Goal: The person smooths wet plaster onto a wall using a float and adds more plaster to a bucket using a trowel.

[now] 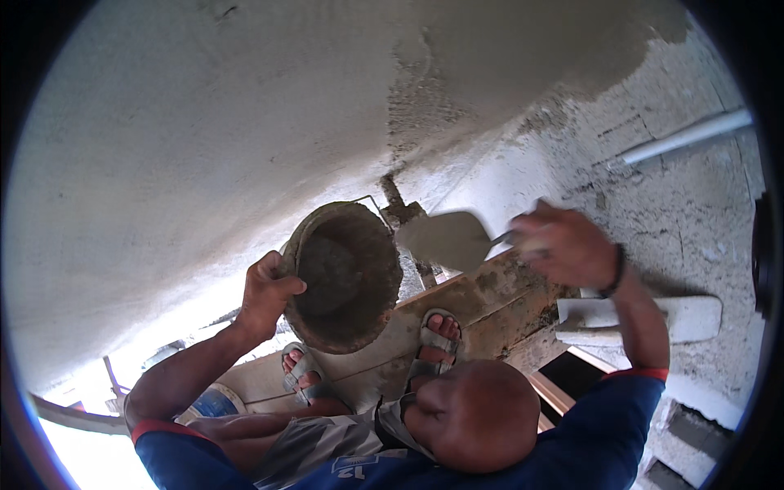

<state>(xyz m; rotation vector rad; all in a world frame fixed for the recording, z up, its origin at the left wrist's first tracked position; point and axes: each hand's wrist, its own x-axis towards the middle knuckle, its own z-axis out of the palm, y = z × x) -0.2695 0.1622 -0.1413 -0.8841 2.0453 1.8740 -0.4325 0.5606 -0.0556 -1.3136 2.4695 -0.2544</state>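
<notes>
My left hand [265, 298] grips the rim of a mortar-crusted bucket [367, 290], tilted so that its dark interior and some grey material [327, 269] show. To its right, my right hand [563, 245] is closed on the handle of a trowel, slightly blurred; the broad grey blade [445, 241] is beside the bucket's mouth, and I cannot tell whether it touches it. Beyond them rises a plastered wall [204, 139], with rough, darker wet patches [420, 98] toward the upper middle and right.
Sandaled feet [437, 343] stand on narrow wooden planks [490, 302]. At the right are rough blockwork [670, 229], a pale pipe [686, 135] and a pale long board [686, 318]. A blue container [208, 400] sits low left. A bald head [474, 416] fills the lower middle.
</notes>
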